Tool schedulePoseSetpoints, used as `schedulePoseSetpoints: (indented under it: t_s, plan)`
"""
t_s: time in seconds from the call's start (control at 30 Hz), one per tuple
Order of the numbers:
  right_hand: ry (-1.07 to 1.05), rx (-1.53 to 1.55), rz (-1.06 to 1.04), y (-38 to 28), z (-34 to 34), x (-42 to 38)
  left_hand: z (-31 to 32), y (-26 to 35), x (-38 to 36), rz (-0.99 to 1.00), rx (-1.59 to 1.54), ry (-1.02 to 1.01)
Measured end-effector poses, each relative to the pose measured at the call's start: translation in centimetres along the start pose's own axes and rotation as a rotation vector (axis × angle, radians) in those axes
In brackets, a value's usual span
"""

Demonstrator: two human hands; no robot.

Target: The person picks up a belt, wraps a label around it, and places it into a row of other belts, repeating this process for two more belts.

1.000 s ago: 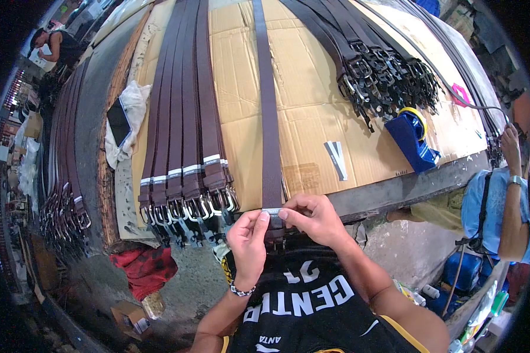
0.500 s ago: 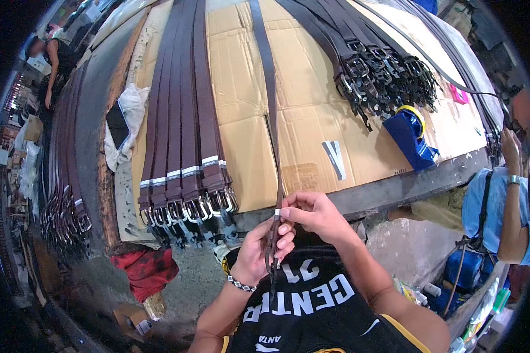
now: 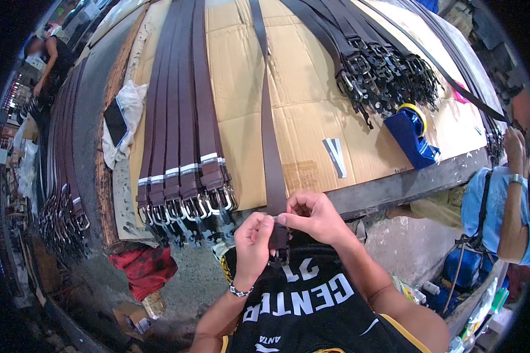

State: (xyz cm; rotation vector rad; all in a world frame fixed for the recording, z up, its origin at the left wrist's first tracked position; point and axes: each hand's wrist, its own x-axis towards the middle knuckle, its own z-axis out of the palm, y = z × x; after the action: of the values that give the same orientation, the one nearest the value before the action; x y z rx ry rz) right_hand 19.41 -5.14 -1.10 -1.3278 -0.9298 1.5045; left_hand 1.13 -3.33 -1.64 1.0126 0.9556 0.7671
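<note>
A dark brown belt (image 3: 271,165) runs down the cardboard toward my body, its broad face now up. At its near end, my left hand (image 3: 254,240) pinches the left edge between thumb and fingers. My right hand (image 3: 315,217) grips the right edge, thumb and fingertips closed. A pale band shows at the thumbs, mostly covered by them. Below the hands hangs the belt's buckle (image 3: 284,254), in front of the black jersey. Just left of my hands, a row of brown belts (image 3: 182,117) with pale bands and silver buckles overhangs the table edge.
Black belts (image 3: 386,65) with buckles lie on the cardboard (image 3: 312,132). A blue tape dispenser (image 3: 411,141) and pale strips (image 3: 334,159) are at right. A phone (image 3: 116,123) rests on a white cloth at left. Another person's hand (image 3: 514,144) holds a black strap at far right.
The belt has turned from edge-on to flat. My left hand has shifted up to the band, across from my right. At far right, the other person's strap has moved and twisted.
</note>
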Motion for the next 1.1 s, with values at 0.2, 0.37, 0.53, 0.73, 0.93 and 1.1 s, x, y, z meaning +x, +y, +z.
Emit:
schedulePoseSetpoints:
  t_s: [0.2,0.37,0.53,0.73,0.93,1.1]
  plan:
    - [-0.007,0.003,0.047,0.5,0.3,-0.5,0.1,0.4,0.3,-0.010,0.050,0.019]
    - [-0.034,0.015,0.066,0.5,0.4,-1.4,-0.1,0.5,0.2,-0.053,0.035,0.012]
    - [-0.001,-0.036,0.039,0.9,0.6,-1.5,-0.2,0.1,0.3,-0.069,0.000,0.039]
    - [0.010,-0.077,0.032,0.6,1.0,-1.4,-0.8,-0.1,0.3,-0.037,0.001,0.010]
    - [0.114,-0.239,-0.065,0.9,1.8,-2.0,-1.1,-0.4,0.7,0.043,0.087,-0.004]
    - [0.092,-0.291,-0.069,0.2,1.6,-2.0,-1.2,-0.2,0.7,0.045,0.095,-0.006]
